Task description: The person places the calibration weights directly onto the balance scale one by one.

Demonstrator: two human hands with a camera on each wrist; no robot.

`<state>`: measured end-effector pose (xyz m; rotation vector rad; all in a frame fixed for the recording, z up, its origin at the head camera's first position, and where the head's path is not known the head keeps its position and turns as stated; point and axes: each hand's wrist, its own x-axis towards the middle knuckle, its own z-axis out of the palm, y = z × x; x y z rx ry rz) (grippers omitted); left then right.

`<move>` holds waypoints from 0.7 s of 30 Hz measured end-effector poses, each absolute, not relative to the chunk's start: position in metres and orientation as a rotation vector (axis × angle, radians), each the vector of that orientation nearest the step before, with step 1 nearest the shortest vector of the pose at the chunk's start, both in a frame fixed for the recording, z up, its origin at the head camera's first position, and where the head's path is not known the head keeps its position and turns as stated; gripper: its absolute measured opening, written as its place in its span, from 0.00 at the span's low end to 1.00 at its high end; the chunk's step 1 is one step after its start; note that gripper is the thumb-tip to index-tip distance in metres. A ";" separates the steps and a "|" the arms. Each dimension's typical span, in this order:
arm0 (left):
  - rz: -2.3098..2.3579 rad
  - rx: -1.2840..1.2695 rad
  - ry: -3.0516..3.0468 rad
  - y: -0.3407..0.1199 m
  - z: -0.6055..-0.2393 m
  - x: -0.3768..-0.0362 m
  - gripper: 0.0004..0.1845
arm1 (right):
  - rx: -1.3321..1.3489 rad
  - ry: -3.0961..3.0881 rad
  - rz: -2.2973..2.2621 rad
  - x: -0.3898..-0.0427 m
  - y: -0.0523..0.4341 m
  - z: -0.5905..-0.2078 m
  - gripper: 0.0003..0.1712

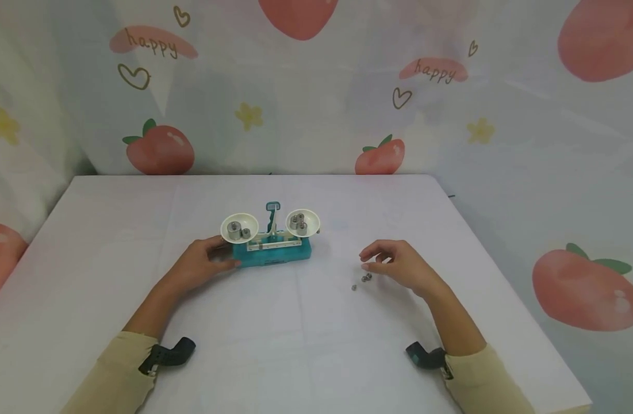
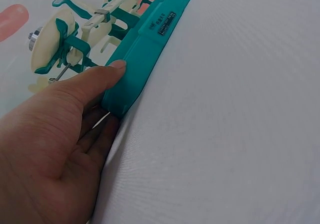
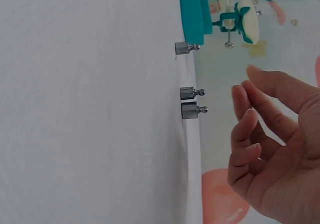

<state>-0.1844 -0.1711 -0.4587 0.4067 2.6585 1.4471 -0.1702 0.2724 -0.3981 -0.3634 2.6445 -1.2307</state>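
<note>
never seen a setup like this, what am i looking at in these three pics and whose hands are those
There is no machine here: a person wearing three cameras works with bare hands. The wide picture comes from a camera on the head, looking down at a white table. The other two come from cameras strapped to each wrist, so they look tilted.

On the table stands a small teal balance scale with two cream pans, each carrying little metal weights. The left hand rests against the scale's left end, its thumb pressing on the teal base. The right hand hovers with loosely curled fingers and holds nothing. Just beside it, three loose weights stand on the table.
</note>
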 end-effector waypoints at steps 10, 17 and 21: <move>1.436 0.390 2.659 -0.176 -0.459 -0.184 0.37 | -0.313 2.558 -1.233 -0.172 0.283 -0.414 0.10; 1.441 0.423 2.666 -0.174 -0.461 -0.186 0.37 | -0.338 2.599 -1.142 -0.170 0.289 -0.425 0.13; 1.439 0.427 2.665 -0.173 -0.460 -0.186 0.36 | -0.328 2.624 -1.130 -0.169 0.290 -0.426 0.12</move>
